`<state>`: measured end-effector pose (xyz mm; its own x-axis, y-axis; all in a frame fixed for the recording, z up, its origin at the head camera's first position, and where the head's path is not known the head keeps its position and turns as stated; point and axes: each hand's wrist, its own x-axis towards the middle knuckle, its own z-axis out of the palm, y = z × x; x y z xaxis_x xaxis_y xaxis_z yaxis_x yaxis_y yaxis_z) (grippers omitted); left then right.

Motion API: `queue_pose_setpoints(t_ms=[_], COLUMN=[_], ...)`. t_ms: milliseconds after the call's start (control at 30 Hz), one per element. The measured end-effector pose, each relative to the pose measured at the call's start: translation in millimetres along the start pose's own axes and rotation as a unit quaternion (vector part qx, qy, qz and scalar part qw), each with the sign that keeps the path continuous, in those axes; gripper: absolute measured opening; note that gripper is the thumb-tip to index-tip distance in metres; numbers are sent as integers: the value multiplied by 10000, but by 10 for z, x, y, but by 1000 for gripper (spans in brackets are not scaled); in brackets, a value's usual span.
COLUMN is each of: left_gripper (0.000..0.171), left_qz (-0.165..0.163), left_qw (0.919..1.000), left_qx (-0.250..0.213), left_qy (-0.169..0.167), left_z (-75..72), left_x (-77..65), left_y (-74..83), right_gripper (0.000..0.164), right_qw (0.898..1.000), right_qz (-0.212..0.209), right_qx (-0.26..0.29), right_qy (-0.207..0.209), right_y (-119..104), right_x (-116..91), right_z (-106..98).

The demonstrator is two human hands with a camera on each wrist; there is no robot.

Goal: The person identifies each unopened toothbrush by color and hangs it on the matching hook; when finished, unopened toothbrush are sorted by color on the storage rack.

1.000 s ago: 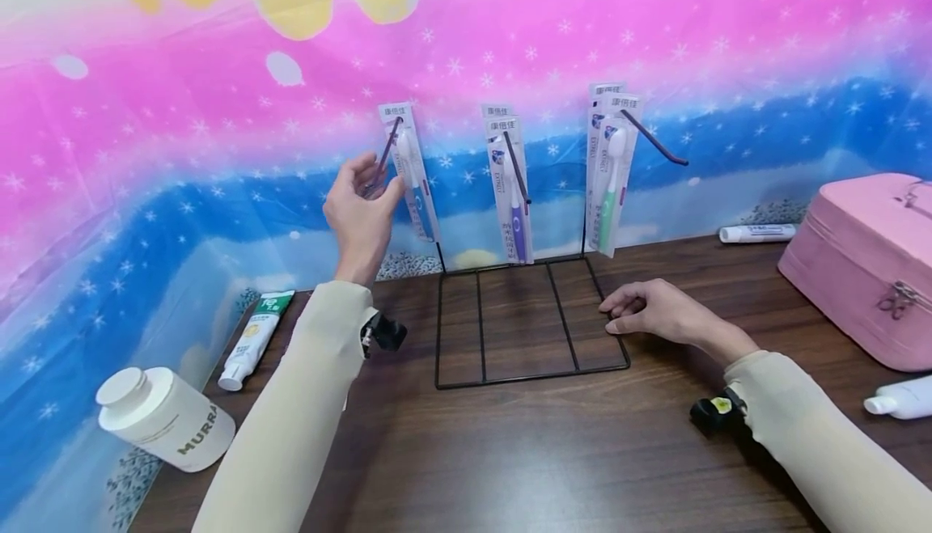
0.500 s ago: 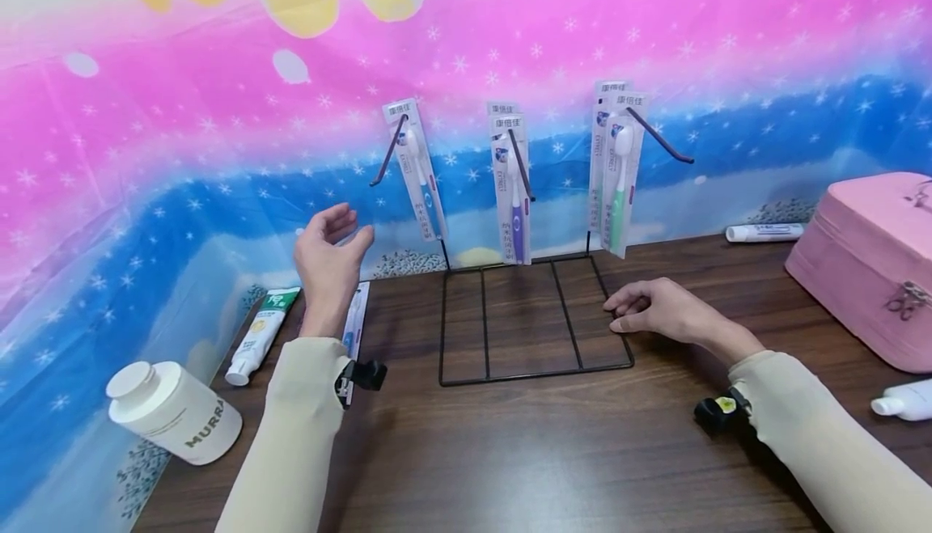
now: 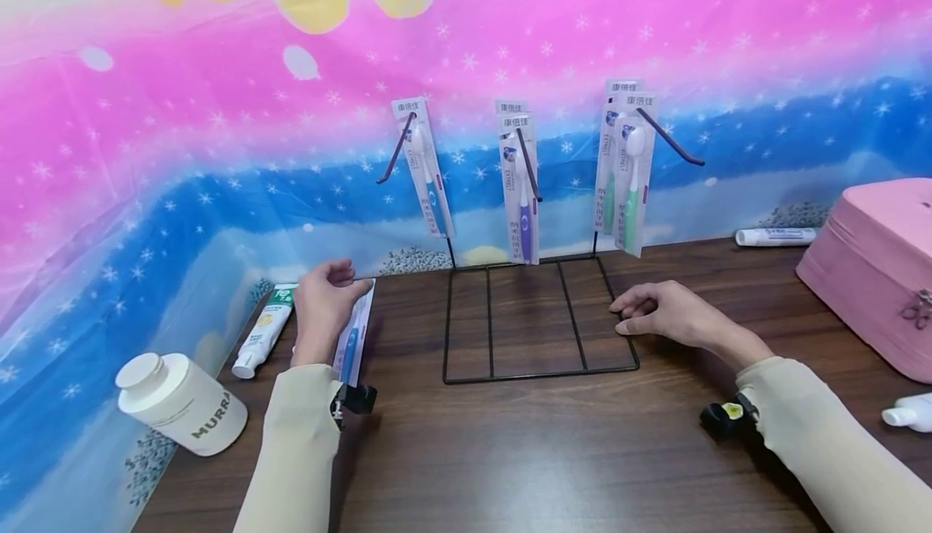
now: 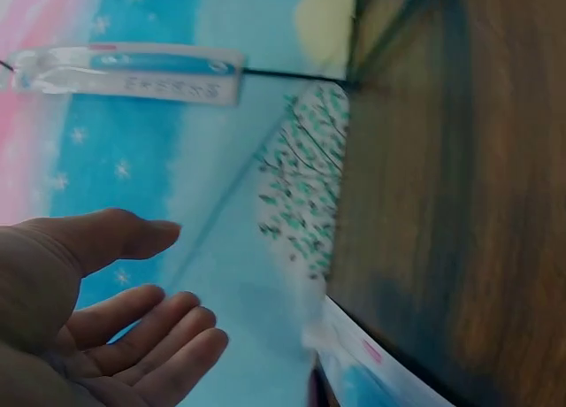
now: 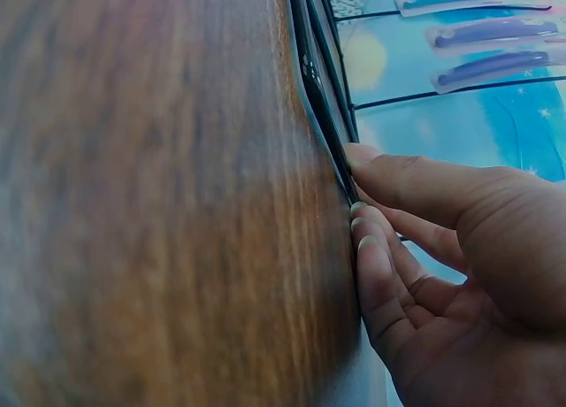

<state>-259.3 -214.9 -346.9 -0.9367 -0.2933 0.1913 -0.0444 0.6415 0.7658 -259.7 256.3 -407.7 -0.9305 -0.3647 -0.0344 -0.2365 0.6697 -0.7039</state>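
Observation:
My left hand (image 3: 324, 310) is beside a packaged blue toothbrush (image 3: 354, 337) lying on the table. In the left wrist view nothing sits between its thumb and fingers. My right hand (image 3: 673, 319) pinches the right side of a black wire rack's base (image 3: 539, 375); the right wrist view has thumb and fingers (image 5: 380, 274) at the wire. On the rack's hooks hang one packaged blue toothbrush (image 3: 429, 185), packaged purple toothbrushes (image 3: 524, 226) in the middle, and packaged green toothbrushes (image 3: 632, 193) on the right.
A white bottle (image 3: 182, 403) and a green-and-white toothpaste tube (image 3: 264, 331) stand and lie at the left. To the right are a pink case (image 3: 874, 274), a white tube (image 3: 775, 237) behind it and another white tube (image 3: 910, 413) in front. A printed cloth (image 3: 218, 193) hangs behind the table.
My left hand has left the left hook and come down toward the toothbrush pack on the table. The right hand stays at the rack's base. The view has shifted slightly.

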Motion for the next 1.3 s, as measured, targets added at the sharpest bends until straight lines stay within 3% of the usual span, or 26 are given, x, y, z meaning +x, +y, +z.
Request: queue_pose_setpoints(t_ms=[300, 533, 767, 1033, 1300], left_gripper=[47, 49, 43, 31, 31], left_qz=[-228, -670, -694, -740, -539], left_qw=[9968, 9905, 9927, 9906, 9912], left_qx=[742, 1188, 957, 1107, 1051], left_qy=[-164, -179, -257, -329, -591], left_z=[164, 237, 267, 272, 247], left_x=[30, 41, 84, 191, 234], left_y=[-131, -214, -308, -383, -433], right_gripper=[35, 35, 33, 33, 33], right_qw=[10000, 10000, 10000, 10000, 10000], right_qz=[32, 38, 53, 37, 69], right_qx=[-43, -23, -10, 44, 33], right_qy=[45, 13, -3, 0, 3], right_y=[28, 41, 44, 19, 10], right_x=[-42, -28, -25, 5, 21], right_z=[-32, -49, -50, -19, 10])
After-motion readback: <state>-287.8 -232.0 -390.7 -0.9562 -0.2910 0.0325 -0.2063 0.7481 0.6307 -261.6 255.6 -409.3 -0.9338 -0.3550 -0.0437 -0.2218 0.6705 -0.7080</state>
